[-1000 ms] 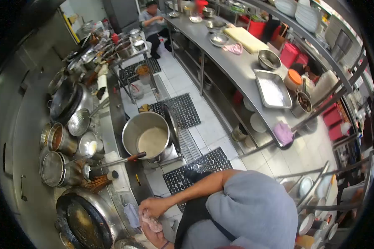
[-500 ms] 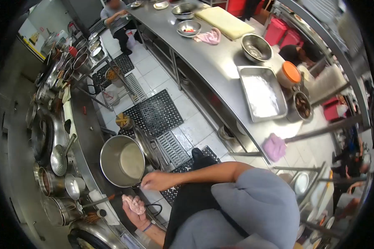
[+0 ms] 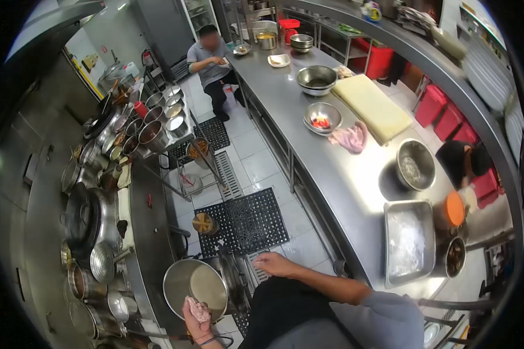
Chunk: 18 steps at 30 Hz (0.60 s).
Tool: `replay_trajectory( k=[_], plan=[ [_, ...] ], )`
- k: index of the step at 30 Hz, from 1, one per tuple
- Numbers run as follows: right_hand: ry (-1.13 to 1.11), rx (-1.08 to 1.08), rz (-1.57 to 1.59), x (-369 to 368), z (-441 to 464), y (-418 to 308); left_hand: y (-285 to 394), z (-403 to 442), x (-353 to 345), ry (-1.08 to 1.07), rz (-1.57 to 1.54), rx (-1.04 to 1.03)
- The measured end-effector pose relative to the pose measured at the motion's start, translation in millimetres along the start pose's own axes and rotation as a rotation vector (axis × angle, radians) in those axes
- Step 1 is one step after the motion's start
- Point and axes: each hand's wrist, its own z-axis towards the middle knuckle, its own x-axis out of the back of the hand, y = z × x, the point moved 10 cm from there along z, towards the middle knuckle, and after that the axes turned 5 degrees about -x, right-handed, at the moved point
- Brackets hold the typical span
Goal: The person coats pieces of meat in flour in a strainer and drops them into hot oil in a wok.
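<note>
Meat (image 3: 198, 310): pale pink and apparently raw, it sits in your left hand (image 3: 193, 327) at the near rim of the pot (image 3: 177, 280). Contact between meat and rim cannot be confirmed from this angle.

Left hand: partly closed, fingers curved round the meat. It has moved from beside the pot to its mouth, so the load now overlaps the opening.

Right hand: loosely open, fingers bent, with nothing visible in its grip. It has come away from the pot rim and is now raised beyond the dark lid (image 3: 233, 278), leaving it free.

Pot: upright, with pale liquid (image 3: 211, 291) inside. The lid stands tilted along its right side. Beyond the pot, a tub (image 3: 204, 223) with yellowish contents stands by the floor mat (image 3: 247, 215).

Left of the pot: a strainer (image 3: 102, 263) lies near the wok (image 3: 82, 216).

Right side: the steel surface (image 3: 273, 104) carries a tray (image 3: 412, 244) with white contents, a metal bowl (image 3: 416, 164) and a pale yellow board (image 3: 374, 107). At its far end, a seated co-worker (image 3: 208, 68) holds both hands together, well apart from yours.
</note>
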Motion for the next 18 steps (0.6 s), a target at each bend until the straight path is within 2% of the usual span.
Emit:
replay_trajectory(
  k=[2, 7, 11, 13, 14, 17, 18],
  plan=[
    [0.017, -0.159, -0.001, 23, 24, 10, -5, 28, -8, 0.001, -0.07, 0.033],
    [0.196, -0.178, 0.066, 117, 105, -6, -9, 120, -27, -0.025, -0.145, 0.03],
    [0.296, -0.154, 0.109, 198, 166, -50, -19, 187, -30, 0.053, -0.144, 0.002],
    [0.353, -0.22, 0.115, 249, 204, -60, -21, 205, -44, 0.067, -0.121, 0.011],
    [0.368, -0.19, 0.216, 271, 223, -71, -20, 211, -53, 0.071, -0.1, 0.018],
    [0.467, -0.137, 0.372, 329, 270, -140, -22, 233, -67, 0.097, -0.073, 0.085],
    [0.491, -0.137, 0.41, 347, 285, -159, -15, 236, -74, 0.206, -0.026, 0.028]
  ],
)
